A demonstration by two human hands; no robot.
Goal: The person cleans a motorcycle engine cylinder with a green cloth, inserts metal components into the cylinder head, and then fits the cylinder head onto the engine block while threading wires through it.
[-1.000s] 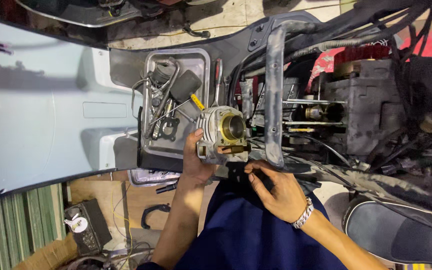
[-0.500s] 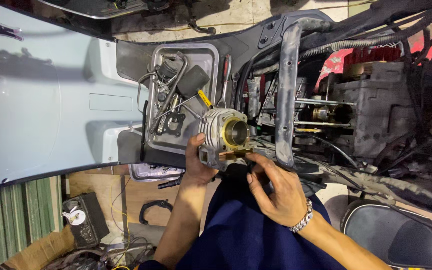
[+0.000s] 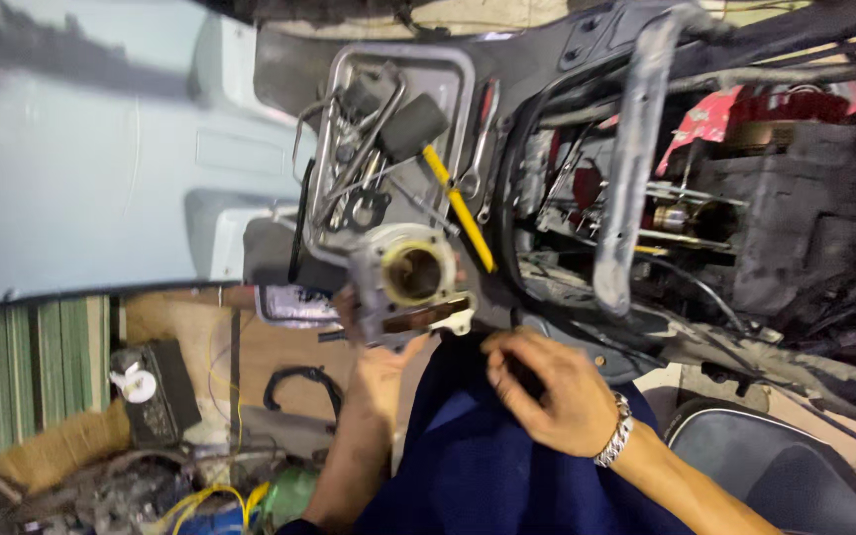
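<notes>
My left hand (image 3: 376,355) grips a finned metal engine cylinder (image 3: 406,280) from below, its round bore facing me. It sits just in front of a metal tool tray (image 3: 460,74) resting on the scooter's floorboard. My right hand (image 3: 545,381), with a metal bracelet at the wrist, hovers over my dark blue lap, fingers curled around something small and dark that I cannot make out. It is close to the cylinder's right edge, apart from it.
The tray holds wrenches and a yellow-handled mallet (image 3: 438,159). A grey frame tube (image 3: 636,149) and the bare engine block (image 3: 775,218) stand at right. Pale blue body panel (image 3: 81,168) fills the left. A black seat (image 3: 785,466) lies lower right; clutter on the floor lower left.
The view has shifted, so everything sits lower and more to the right. My right hand has drawn back from the cylinder toward my lap. The left hand keeps its hold.
</notes>
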